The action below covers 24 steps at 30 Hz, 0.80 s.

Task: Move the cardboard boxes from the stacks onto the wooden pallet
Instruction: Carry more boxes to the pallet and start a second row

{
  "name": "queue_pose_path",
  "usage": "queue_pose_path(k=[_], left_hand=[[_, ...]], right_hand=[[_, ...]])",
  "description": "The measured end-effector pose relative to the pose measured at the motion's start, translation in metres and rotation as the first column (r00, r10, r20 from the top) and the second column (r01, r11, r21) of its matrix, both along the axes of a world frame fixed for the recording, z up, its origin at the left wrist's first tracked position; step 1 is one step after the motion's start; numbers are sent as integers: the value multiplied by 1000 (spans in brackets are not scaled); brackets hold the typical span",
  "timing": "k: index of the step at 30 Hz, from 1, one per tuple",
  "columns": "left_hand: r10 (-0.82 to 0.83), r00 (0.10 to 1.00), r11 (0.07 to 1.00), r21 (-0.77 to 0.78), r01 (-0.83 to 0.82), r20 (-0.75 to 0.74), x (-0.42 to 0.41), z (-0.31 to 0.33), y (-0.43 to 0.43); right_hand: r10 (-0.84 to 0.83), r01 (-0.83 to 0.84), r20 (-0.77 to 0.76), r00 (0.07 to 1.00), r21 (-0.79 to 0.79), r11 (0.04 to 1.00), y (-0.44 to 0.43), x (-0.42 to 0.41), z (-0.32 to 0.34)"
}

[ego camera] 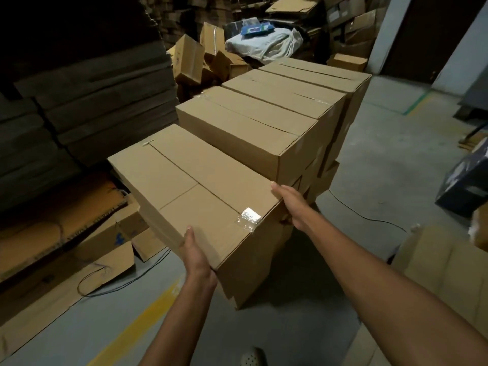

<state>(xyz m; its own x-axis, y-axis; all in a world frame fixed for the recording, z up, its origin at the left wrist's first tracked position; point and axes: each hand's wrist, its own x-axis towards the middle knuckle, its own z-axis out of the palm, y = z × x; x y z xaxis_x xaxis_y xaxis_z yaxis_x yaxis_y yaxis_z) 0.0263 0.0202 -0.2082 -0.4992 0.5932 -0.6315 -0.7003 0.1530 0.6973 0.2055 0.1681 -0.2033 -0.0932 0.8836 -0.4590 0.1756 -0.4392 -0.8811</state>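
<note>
A taped cardboard box (195, 188) sits tilted at the near end of a row of stacked cardboard boxes (266, 114). My left hand (196, 256) grips its near left corner, thumb on the top face and fingers underneath. My right hand (290, 202) holds the box's right edge, thumb on top and fingers down the side. A patch of shiny tape (249, 216) marks the near top edge. No wooden pallet is in view.
Flattened cardboard (66, 233) and dark sheet stacks (79, 101) lie on the left. Loose boxes (195, 62) and a white bag (269, 43) sit behind. A cable (369, 220) crosses the concrete floor, with a yellow line (148, 315) near my foot. More boxes (435, 260) stand at right.
</note>
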Motion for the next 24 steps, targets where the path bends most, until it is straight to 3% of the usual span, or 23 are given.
queue_pose_path(k=[4,12,18,24], left_hand=[[-65,995,998,-14,64,-70,-19,10,-8],[-103,963,984,114,135,-248,-17,84,-42],[-90,884,954,215,209,-459,19,139,-76],[-209,791,867,264,421,-575,51,180,-98]], right_hand=[[22,-22,10,1000,-4,1000,-13,-3,12],[14,7,-144,989,143,990,-63,22,81],[-32,93,-224,974,271,958,-110,58,126],[-89,151,-239,967,257,955,-167,113,162]])
